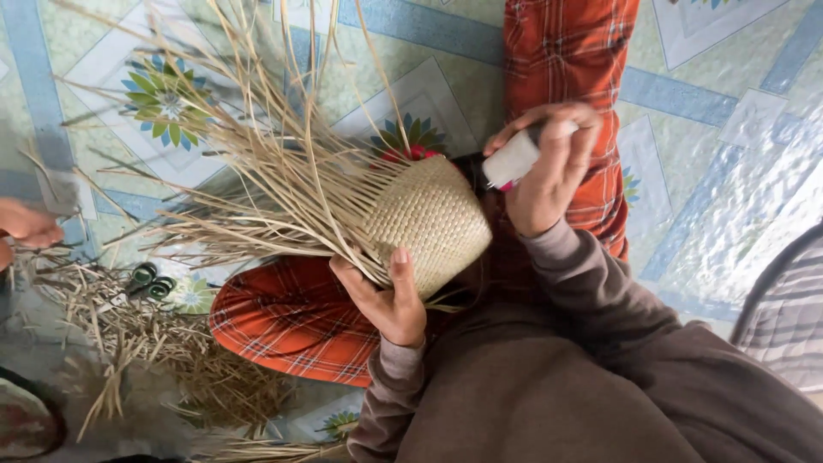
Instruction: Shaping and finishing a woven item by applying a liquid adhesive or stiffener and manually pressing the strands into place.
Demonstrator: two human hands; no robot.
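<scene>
My left hand (386, 296) grips the lower edge of a half-woven straw basket (429, 219) that rests across my lap. Long loose straw strands (257, 163) fan out from its open end toward the upper left. My right hand (549, 176) holds a small white bottle-shaped thing (513, 160) tilted against the closed, rounded end of the basket. My legs in red plaid cloth (291, 317) lie under the work.
A patterned floor mat (703, 129) with blue bands and flower prints covers the ground. Green-handled scissors (153, 281) lie among cut straw scraps (154, 351) at lower left. Another person's hand (26, 225) shows at the left edge.
</scene>
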